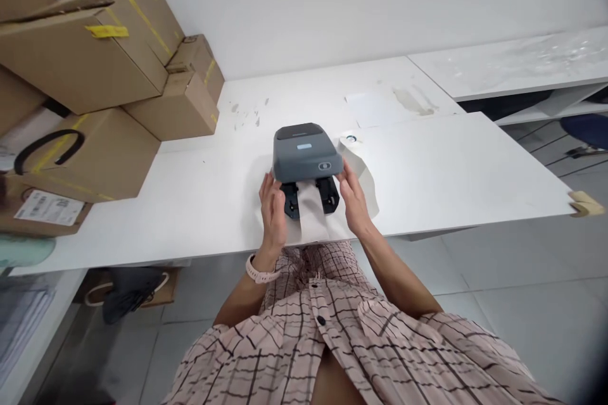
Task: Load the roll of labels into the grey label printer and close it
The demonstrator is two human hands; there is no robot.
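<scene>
White table: hands flank grey device (badge illegible).

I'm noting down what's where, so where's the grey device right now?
In the head view, the grey device is near the middle, close to the near edge of the white table, between the left hand and the right hand.

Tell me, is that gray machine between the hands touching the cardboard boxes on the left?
Apart. The head view shows it plainly: a stretch of white tabletop lies between the gray machine and the cardboard boxes.
</scene>
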